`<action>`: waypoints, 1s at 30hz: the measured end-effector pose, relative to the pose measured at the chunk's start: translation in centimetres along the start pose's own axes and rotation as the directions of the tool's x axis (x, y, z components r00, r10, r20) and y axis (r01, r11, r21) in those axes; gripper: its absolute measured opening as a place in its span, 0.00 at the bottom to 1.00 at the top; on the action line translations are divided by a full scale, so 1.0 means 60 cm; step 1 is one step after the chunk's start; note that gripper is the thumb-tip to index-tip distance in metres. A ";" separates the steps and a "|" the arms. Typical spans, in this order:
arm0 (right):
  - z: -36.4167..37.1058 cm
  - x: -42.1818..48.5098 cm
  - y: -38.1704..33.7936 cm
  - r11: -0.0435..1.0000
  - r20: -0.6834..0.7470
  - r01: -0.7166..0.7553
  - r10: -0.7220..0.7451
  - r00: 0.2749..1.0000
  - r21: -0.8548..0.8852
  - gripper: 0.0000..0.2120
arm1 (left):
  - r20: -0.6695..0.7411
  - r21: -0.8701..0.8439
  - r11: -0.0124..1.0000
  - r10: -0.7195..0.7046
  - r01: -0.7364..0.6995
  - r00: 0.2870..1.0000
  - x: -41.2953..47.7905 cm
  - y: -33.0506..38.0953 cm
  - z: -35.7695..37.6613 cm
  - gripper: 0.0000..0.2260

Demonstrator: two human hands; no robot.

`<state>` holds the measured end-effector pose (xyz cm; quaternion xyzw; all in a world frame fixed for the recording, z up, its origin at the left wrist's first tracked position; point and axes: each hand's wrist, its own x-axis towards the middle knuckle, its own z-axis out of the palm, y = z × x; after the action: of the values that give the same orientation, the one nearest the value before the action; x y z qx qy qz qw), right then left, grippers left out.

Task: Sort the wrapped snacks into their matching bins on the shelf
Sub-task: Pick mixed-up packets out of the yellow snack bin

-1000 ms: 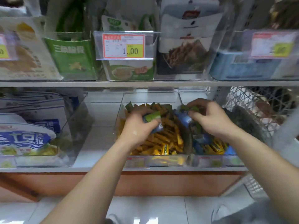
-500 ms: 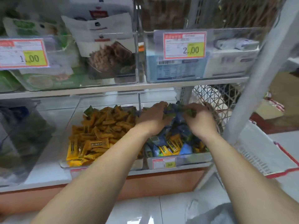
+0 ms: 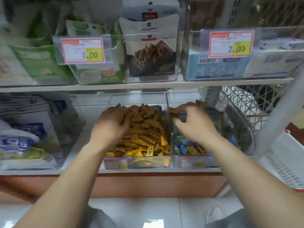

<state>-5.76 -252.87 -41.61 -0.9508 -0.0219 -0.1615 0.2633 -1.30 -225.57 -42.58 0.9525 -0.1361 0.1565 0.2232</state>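
Mid-sort: left hand [image 3: 111, 127] is pressing fingers-down into the yellow-snack bin [image 3: 148, 162], grasp indeterminable, while right hand [image 3: 195, 127] is pinching wrappers in the mixed bin [image 3: 197, 162], probably needing transfer next.

Both arms reach forward — left hand [image 3: 110, 125] palm-down, fingers curled; right hand [image 3: 195, 124] likewise, fingers bent.

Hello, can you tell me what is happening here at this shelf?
A person is sorting small wrapped snacks on the lower shelf. The left hand is down in the clear bin of orange-yellow snacks. The right hand reaches into the neighbouring bin of mixed blue and green snacks, with curled fingers. Whether either hand holds a snack is too blurred to tell.
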 end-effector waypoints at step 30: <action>0.238 0.225 -0.143 0.947 0.338 0.298 -0.245 0.909 -0.117 0.05 | 0.203 -0.336 0.899 -0.221 0.280 0.954 -0.006 -0.146 -0.021 0.09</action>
<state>10.17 -238.80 -44.63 -0.9705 -0.1831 -0.0422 0.1512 0.94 -217.35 -44.96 0.9141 -0.0558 0.0216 0.4011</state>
